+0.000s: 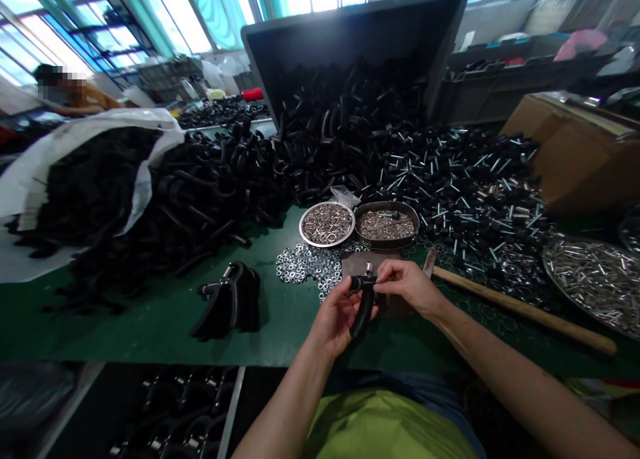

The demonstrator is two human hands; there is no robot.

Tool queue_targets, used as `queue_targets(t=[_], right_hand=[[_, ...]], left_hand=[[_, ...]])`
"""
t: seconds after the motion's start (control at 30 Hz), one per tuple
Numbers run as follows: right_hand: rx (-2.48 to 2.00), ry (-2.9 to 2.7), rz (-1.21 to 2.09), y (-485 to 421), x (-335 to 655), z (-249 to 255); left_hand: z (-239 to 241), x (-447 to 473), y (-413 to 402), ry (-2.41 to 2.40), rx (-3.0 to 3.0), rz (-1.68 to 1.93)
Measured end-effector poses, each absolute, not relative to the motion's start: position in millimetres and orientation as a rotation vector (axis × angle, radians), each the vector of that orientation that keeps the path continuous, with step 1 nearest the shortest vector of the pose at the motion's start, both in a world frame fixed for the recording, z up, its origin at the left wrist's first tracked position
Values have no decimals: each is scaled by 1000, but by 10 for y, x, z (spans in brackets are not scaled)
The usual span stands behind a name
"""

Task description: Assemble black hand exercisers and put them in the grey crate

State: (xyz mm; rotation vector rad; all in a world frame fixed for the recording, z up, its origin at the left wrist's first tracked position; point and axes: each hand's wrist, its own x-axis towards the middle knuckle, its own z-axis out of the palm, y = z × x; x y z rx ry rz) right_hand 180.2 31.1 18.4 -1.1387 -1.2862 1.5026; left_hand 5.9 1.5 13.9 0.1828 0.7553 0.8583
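Note:
My left hand (pixel 334 317) is wrapped round a curved black rubber handle (pixel 363 307) and holds it upright over the green table (pixel 165 325). My right hand (pixel 406 282) pinches a small metal part (pixel 369 268) at the handle's top end. Just beyond my hands lie a loose heap of shiny washers (pixel 307 264) and a brown block (pixel 363 260). Two round metal dishes stand behind them, one with rings (pixel 327 223) and one with small fasteners (pixel 387 223).
A huge pile of black curved handles (pixel 235 172) spills from a tipped dark bin (pixel 350 32). Black knobs with bolts (pixel 465 185) cover the right side. A wooden-handled hammer (pixel 520 309) lies at right. Finished handles (pixel 230 302) sit at left. Another person works far left.

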Motion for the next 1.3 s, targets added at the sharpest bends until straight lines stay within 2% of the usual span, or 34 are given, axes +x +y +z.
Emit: queue_targets(t=[0.07, 0.13, 0.27, 0.33, 0.4, 0.47, 0.57, 0.7, 0.9, 1.07, 1.2, 1.3], right_hand=[[-1143, -1385, 1487, 341, 1834, 167], [-1167, -1670, 1296, 386, 1888, 140], [-1001, -2499, 386, 512, 2004, 44], [-812, -2711, -33, 569, 2029, -6], [-681, -2763, -308, 595, 2031, -23], [-656, -2776, -433, 576, 2040, 9], [-897, -2791, -398, 456, 2167, 120], [-1608, -2534, -293, 177, 2651, 197], [-2168, -2375, -226, -127, 3273, -30], [-2253, -2190, -131, -162, 3039, 148], [-1839, -2054, 214, -225, 2611, 555], [-1616, -2069, 345, -257, 2353, 651]], left_hand=[[140, 29, 48, 818, 343, 841], [148, -4, 111, 893, 599, 821], [160, -30, 260, 1130, 1307, 719], [150, -18, 286, 1227, 1673, 671], [127, -4, 260, 1275, 1970, 633], [95, 3, 197, 1305, 2174, 590], [43, 4, 91, 1340, 2324, 537], [-15, 19, 32, 1426, 2303, 557], [-19, 56, 77, 1503, 2269, 529], [2, 56, 99, 1492, 2294, 496], [-5, 58, 100, 1504, 2303, 499], [-10, 64, 95, 1512, 2300, 512]])
